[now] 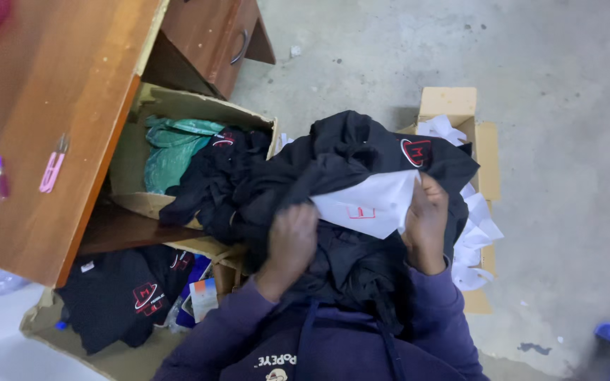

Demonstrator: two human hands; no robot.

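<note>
Concrete floor (566, 176) | black garment (347, 162) (red-white emblem), bunched | left hand (291, 236) grips it | right hand (425, 222) pinches white paper (372, 204)

A bare grey concrete floor (545, 176) fills the right side and the top, marked with small specks and one dark stain near the lower right corner. A brown wooden desk (58, 127) takes the upper left, its top slanting across the view, with a drawer (217, 39) and curved metal handle (238, 46) beyond it. The light is even and dim.
</note>
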